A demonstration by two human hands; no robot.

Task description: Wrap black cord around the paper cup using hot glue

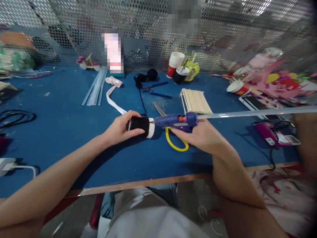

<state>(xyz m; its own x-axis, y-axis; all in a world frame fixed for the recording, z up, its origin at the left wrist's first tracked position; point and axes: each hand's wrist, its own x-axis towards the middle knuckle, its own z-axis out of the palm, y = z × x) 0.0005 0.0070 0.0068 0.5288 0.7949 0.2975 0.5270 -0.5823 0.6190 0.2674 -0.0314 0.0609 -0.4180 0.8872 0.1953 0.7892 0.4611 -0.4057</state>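
A perforated metal screen (143, 36) stands behind the blue desk (59, 99) I'm looking down on. Near the middle, my left hand (123, 128) has its grip curled around a black-wound cylinder (140, 124), which lies on its side with a bare white end facing right. My right hand (203, 135) has its grip wrapped around a blue glue gun (173, 121); the nozzle sits at that white end, though I can't tell whether it touches. A small red light shows on the gun, and a long clear glue stick (247, 113) runs out of its back to the right.

Under the gun I see yellow-handled scissors (182, 150), partly hidden. Beyond lie blue-handled pliers (159, 95), a black yarn ball (152, 74) and a bundle of wooden sticks (197, 100). A white ribbon (114, 104) runs down toward my left hand, with spare clear sticks (96, 87) just beside it.
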